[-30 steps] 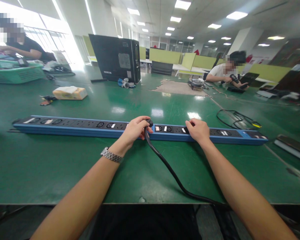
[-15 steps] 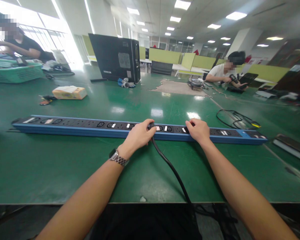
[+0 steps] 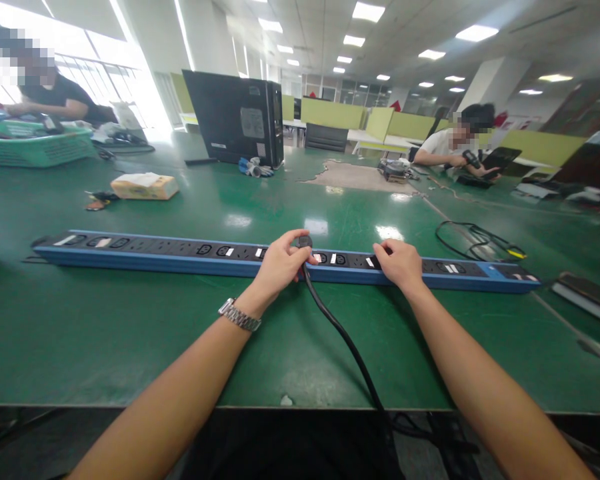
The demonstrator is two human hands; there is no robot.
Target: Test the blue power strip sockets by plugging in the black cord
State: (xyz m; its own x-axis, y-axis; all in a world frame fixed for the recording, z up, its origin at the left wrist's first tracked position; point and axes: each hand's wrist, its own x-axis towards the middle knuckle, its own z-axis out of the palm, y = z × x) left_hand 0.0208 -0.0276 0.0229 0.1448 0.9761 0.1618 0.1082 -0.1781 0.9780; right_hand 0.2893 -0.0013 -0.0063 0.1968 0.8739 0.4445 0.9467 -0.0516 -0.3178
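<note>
A long blue power strip (image 3: 180,262) with a black socket face lies across the table in front of me. My left hand (image 3: 279,260) is closed around a black power plug (image 3: 305,241) at the middle of the strip. From the plug a thick black cable (image 3: 340,327) runs down over the table's front edge. Further right, my right hand (image 3: 399,261) is closed on the strip, its thumb and fingertips at the socket face beside a white label (image 3: 370,262). What lies under its fingers is partly hidden.
A tissue pack (image 3: 145,186) lies at the left, with a green basket (image 3: 40,150) beyond it. A black computer case (image 3: 235,120) and gloves (image 3: 255,168) stand behind. A coiled cable (image 3: 473,240) is at the right. Two people sit across the table.
My left hand has risen slightly and shows more of the plug between its fingers. The right hand stays at the strip. The whole view has shifted a little.
</note>
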